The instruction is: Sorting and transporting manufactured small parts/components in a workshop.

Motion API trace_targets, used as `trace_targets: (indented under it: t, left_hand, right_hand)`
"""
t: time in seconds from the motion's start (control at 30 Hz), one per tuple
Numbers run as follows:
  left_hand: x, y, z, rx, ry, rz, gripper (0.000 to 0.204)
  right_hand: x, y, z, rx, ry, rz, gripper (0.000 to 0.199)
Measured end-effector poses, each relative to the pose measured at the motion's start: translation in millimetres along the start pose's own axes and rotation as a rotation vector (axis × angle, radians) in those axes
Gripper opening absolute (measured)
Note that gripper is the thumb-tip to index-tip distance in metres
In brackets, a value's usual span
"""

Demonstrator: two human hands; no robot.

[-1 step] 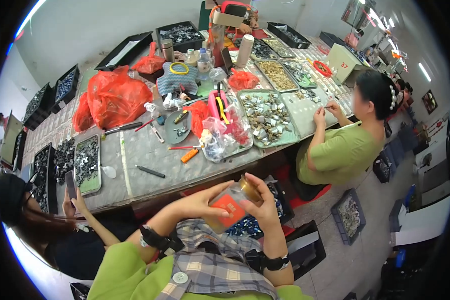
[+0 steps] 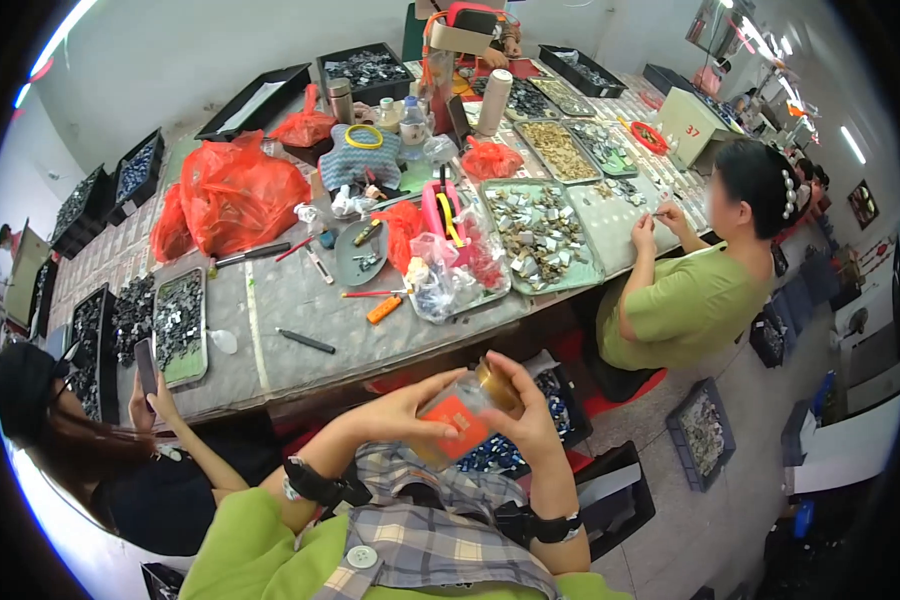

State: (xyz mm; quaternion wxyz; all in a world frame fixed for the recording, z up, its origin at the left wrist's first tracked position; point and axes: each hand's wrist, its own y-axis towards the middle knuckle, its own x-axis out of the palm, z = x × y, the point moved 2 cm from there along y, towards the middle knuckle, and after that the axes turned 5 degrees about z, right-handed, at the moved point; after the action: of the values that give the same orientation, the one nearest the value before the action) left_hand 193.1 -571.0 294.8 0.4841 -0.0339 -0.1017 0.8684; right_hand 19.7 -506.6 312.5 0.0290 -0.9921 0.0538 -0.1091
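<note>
A clear jar (image 2: 440,455) with a gold lid (image 2: 497,386) and an orange-red label is held tilted in front of my body, beyond the table's near edge. My left hand (image 2: 398,412) grips the jar's body from the left, the thumb lying across the label. On the other side my right hand (image 2: 532,412) is closed around the lid end, its fingers over the gold rim. Whether the lid is loose or tight I cannot tell. On the table ahead lie a black pen (image 2: 306,341) and an orange-handled tool (image 2: 384,310).
A grey plate (image 2: 348,268), a tray of small metal pieces (image 2: 592,262) and red plastic bags (image 2: 232,190) crowd the table. A person in green (image 2: 670,300) works at right; another (image 2: 80,450) holds a phone at left. Black crates (image 2: 625,530) stand on the floor close to my right.
The whole scene has shifted very slightly in the picture. Both hands stay on the jar, with the right fingers only a little differently placed at the lid.
</note>
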Motion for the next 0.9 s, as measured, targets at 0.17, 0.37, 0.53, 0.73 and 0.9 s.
trace_targets:
  t: [0.17,0.37,0.53,0.73,0.9]
  left_hand:
    - [16,-42,2,-0.021,0.705,0.144,0.087]
    - [2,-72,5,0.034,0.533,0.229,0.081]
    - [-7,-110,-43,-0.176,-0.667,-0.091,0.081]
    - [-25,-121,-40,-0.186,-0.829,-0.179,0.084]
    - [-43,-129,-34,-0.193,-0.459,0.007,0.077]
  right_hand:
    - [6,-15,36,0.033,-0.451,-0.154,0.048]
    - [60,-9,19,-0.138,-0.490,0.029,0.016]
    - [107,-11,-38,-0.483,-0.633,-0.337,0.017]
    - [109,2,-41,-0.237,-0.531,-0.432,0.059]
    - [100,23,-17,-0.117,-0.568,-0.751,0.080]
